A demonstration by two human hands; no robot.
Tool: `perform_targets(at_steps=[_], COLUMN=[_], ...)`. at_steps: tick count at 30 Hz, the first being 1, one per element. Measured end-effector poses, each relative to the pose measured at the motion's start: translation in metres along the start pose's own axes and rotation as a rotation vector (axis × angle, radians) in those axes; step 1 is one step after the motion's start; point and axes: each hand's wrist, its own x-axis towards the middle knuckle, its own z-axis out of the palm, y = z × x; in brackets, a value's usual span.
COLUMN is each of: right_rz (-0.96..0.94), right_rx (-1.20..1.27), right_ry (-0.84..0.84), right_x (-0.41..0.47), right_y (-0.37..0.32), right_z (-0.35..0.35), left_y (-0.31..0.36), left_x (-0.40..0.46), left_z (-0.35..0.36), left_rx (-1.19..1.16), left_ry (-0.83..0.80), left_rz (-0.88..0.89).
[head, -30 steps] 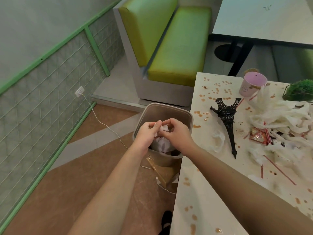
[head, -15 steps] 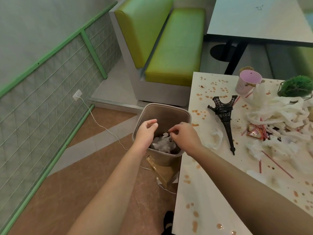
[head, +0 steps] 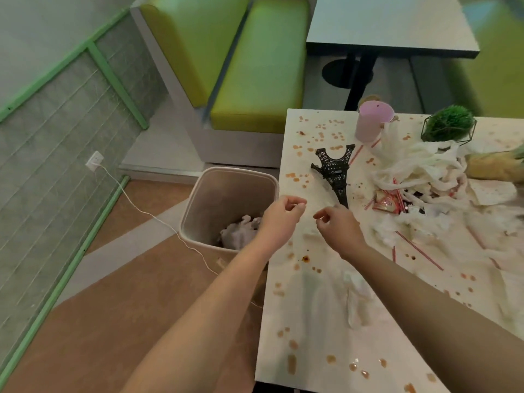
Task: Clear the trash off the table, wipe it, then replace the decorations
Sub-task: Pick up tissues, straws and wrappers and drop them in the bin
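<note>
A green-trimmed tiled wall and a lime-green bench [head: 255, 69] are framing a white counter [head: 320, 321] that is carrying orange-brown splatter across its top. The left hand [head: 279, 219] is hovering at the counter's edge, partly over the bin [head: 226, 194], its grip narrow, fingers curled and holding nothing visible. The right hand [head: 337, 228] is hovering just beside it over the counter, grip likewise narrow and curled on nothing. Below and left of the left grip, crumpled white tissue [head: 241, 234] is lying in the bin. Just beyond the right grip, 1 black Eiffel Tower model [head: 334, 171] is lying flat. Farther right of both grips, a heap of white paper trash [head: 419, 171] is sprawling with thin red straws [head: 419, 249] and a small red wrapper [head: 387, 201] whose print is too blurred for reading. Beyond that, 1 pink cup [head: 371, 123] and 1 green plant in a wire frame [head: 449, 124] are standing. Nearer than the right grip, another tissue [head: 357, 302] is lying on the counter.
</note>
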Motion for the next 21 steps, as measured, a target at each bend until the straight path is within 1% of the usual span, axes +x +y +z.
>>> perform_targets(at_steps=[5, 7, 9, 12, 14, 18, 19, 21], right_rz=[-0.089, -0.126, -0.138, -0.122, -0.094, -0.033, -0.025, -0.024], right_rx=[-0.411, -0.507, -0.521, -0.396, -0.226, 0.233, 0.314, 0.392], right_ry=[-0.195, -0.226, -0.226, -0.179, -0.148, -0.146, -0.152, -0.161], right_x=[0.003, 0.002, 0.001, -0.002, -0.006, -0.02, -0.024, -0.028], right_y=[0.037, 0.049, 0.06, 0.068, 0.067, 0.047, 0.041, 0.033], right_z=[0.008, 0.013, 0.018, 0.021, 0.019, 0.004, -0.002, -0.011], left_y=[-0.015, -0.025, -0.032, -0.039, -0.04, -0.038, -0.036, -0.03], left_x=[-0.001, -0.003, -0.003, -0.002, -0.002, 0.001, 0.002, 0.004], left_z=[0.034, 0.04, 0.045, 0.049, 0.051, 0.058, 0.059, 0.059], left_rx=[0.016, 0.024, 0.016, -0.016, -0.044, -0.081, -0.089, -0.115], left_ry=[-0.048, -0.061, -0.061, -0.068, -0.079, -0.063, -0.06, -0.068], left_rz=[-0.05, -0.098, -0.147, -0.221, -0.259, -0.3, -0.302, -0.29])
